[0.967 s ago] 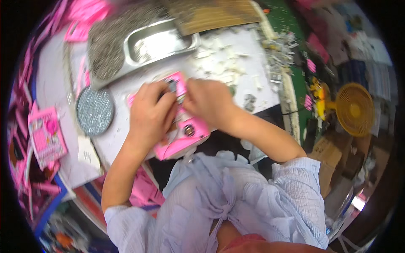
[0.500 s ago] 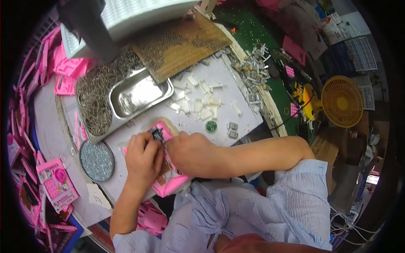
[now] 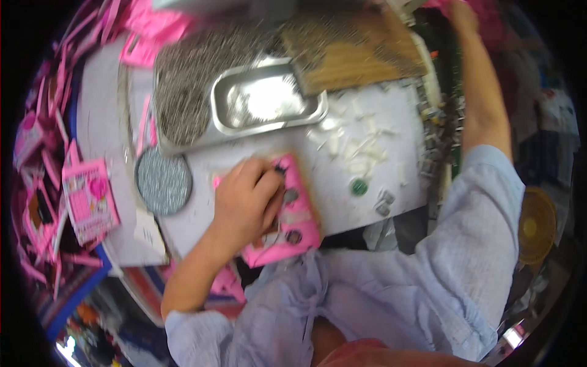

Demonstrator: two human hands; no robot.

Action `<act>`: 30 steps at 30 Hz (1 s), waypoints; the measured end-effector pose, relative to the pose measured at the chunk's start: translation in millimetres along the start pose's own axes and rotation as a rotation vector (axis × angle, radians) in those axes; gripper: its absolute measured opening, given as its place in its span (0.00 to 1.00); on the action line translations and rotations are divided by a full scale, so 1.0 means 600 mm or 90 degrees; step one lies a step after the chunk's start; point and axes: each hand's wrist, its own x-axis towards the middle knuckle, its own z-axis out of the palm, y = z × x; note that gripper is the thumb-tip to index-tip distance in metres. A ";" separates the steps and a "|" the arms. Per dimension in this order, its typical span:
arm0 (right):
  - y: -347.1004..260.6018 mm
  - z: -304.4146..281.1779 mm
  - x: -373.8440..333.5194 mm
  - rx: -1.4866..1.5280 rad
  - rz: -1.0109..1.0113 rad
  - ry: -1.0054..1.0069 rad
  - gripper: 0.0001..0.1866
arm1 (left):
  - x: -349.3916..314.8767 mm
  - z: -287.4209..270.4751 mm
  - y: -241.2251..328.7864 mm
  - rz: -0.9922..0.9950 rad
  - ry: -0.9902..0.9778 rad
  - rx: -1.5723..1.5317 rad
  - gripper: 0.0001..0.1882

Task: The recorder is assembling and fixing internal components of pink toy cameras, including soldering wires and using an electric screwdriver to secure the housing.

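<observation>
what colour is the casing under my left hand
The casing is pink, best seen in the head view.

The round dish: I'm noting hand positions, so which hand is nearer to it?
Left. The left hand is on the pink case, right of the round dish; the right hand is much farther off, near the picture's upper right.

Here's the fisheye, looking down and ahead from the wearer's head: shirt (image 3: 379, 300) close at the bottom, left hand (image 3: 244, 199) near centre, table (image 3: 348, 214) stretching forward, edges bowing into black; the far end's blurred, so depth there is hard to judge.
</observation>
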 end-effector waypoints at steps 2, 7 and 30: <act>0.193 -0.188 0.049 -0.690 -0.181 -0.047 0.20 | 0.024 0.010 -0.006 0.057 -0.008 -0.044 0.12; 0.154 -0.221 -0.013 -0.606 -0.054 -0.187 0.26 | 0.017 0.000 0.011 -0.025 -0.060 0.020 0.13; -0.356 -0.248 -0.529 0.389 0.040 -0.430 0.16 | -0.097 -0.047 0.088 -0.340 0.030 -0.622 0.23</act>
